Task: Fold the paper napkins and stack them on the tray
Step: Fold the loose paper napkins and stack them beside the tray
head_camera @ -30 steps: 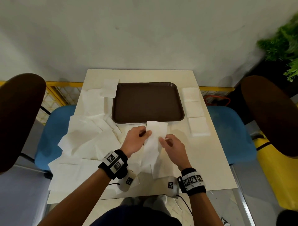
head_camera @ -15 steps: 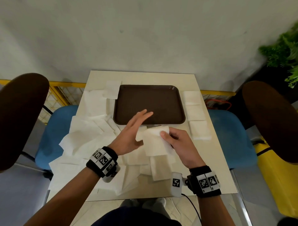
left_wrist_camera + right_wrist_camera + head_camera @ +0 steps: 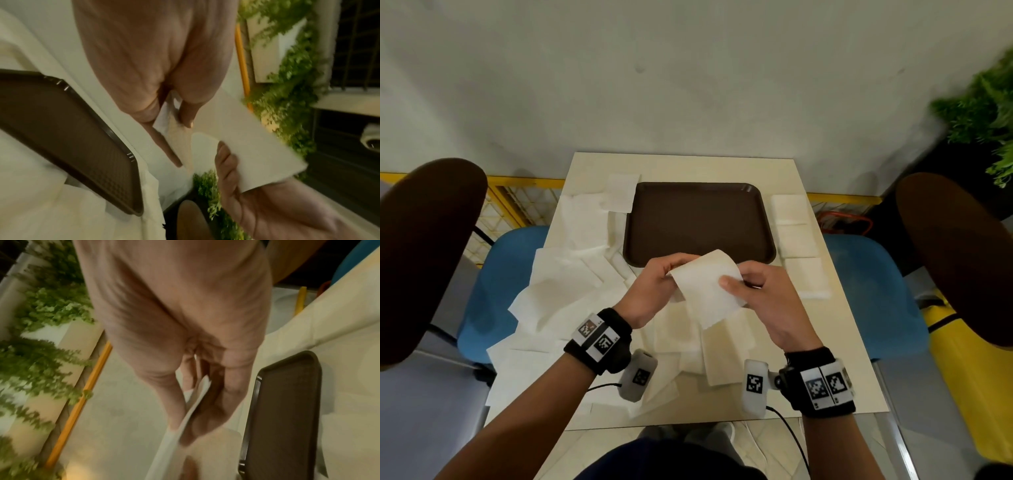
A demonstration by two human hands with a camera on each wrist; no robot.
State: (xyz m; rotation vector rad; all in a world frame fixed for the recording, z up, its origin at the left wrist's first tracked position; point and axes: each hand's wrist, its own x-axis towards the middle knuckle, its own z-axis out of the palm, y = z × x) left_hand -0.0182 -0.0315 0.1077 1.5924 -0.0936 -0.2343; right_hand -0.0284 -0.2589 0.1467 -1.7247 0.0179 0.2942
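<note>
Flanking the tray (image 3: 698, 219), loose napkins (image 3: 565, 284) left, apparently folded stacks (image 3: 796, 236) right.

We see even, soft indoor light in the head view, its edges bowed by the wide lens; both wrist views are dim, warm-tinted and motion-blurred throughout.

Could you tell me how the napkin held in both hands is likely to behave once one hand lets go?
The napkin is probably floppy: it curves between the left hand and right hand. It looks light, since pinches alone carry it. Released on one side, it would likely droop.
</note>
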